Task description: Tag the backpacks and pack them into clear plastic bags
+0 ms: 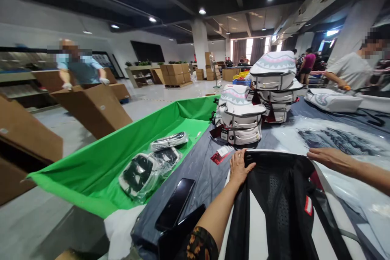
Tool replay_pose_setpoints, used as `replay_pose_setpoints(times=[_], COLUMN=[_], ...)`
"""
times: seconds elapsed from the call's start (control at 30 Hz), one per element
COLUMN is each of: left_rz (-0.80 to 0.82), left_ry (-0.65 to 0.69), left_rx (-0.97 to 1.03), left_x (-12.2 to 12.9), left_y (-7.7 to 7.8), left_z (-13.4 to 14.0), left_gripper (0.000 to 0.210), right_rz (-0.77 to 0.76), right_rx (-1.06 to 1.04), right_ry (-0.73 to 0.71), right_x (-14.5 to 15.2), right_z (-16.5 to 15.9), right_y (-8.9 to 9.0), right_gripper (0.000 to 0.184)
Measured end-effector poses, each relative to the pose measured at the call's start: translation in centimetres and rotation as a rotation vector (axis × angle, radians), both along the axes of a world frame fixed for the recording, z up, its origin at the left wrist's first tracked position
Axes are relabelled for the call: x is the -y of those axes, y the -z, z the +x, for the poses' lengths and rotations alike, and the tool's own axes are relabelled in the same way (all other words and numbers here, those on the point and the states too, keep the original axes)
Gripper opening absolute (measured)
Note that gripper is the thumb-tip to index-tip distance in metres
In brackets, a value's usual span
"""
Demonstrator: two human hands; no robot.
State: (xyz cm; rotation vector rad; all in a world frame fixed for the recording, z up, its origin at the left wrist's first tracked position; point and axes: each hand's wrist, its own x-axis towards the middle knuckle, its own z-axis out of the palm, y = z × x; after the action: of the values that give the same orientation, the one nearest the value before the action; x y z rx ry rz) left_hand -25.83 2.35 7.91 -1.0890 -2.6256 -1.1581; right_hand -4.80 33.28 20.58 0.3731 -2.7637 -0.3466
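Note:
A black-and-white backpack lies in front of me with its back panel and straps facing up. My left hand rests over its top left corner, fingers spread and thumb stretched out on the black edge. At the top right corner is my right hand, its fingers extended and their tips at the bag's rim. Just beyond my left hand lies a red and white tag. Two stacks of white backpacks with a toothy pattern, a nearer stack and a farther stack, stand ahead.
A green fabric bin on the left holds several plastic-wrapped bags. A dark phone lies at the table edge. Clear plastic spreads to the right. One co-worker is beside another backpack; another handles a carton.

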Motion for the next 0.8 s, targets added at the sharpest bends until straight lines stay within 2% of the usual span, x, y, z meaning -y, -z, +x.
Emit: replay_pose_setpoints(times=[0.1, 0.17, 0.23, 0.3, 0.43, 0.6, 0.73, 0.8], left_rz=[-0.039, -0.030, -0.004, 0.020, 0.066, 0.021, -0.090, -0.159], left_ry=[0.030, 0.127, 0.252, 0.321, 0.274, 0.277, 0.366, 0.408], left_rx=[-0.082, -0.240, -0.404, -0.491, -0.533, -0.518, -0.458, -0.411], left_x=[-0.7, -1.3, -1.9, -2.3, -1.6, 0.3, 2.0, 2.1], left_y=[-0.2, -0.8, -1.6, -2.0, -1.3, -0.4, 0.1, 0.5], left_z=[-0.6, -1.1, -1.5, -1.2, 0.8, 2.9, 3.4, 2.9], left_gripper=[0.069, 0.070, 0.065, 0.053, 0.039, 0.028, 0.015, 0.013], right_rz=[-0.126, -0.238, -0.320, -0.353, -0.249, -0.210, -0.211, -0.187], right_rx=[-0.030, -0.134, -0.235, -0.358, -0.486, -0.420, -0.313, -0.242], right_ry=[0.248, 0.385, 0.439, 0.410, 0.310, 0.314, 0.290, 0.285], right_x=[1.6, 4.1, 6.7, 8.9, 10.9, 12.0, 13.4, 13.8], right_z=[1.7, 0.8, -0.5, -1.3, -1.0, 0.6, 3.1, 3.7], right_y=[2.3, 4.2, 6.3, 8.0, 9.6, 10.1, 11.2, 11.4], right_gripper=[0.038, 0.041, 0.048, 0.048, 0.031, 0.027, 0.028, 0.030])
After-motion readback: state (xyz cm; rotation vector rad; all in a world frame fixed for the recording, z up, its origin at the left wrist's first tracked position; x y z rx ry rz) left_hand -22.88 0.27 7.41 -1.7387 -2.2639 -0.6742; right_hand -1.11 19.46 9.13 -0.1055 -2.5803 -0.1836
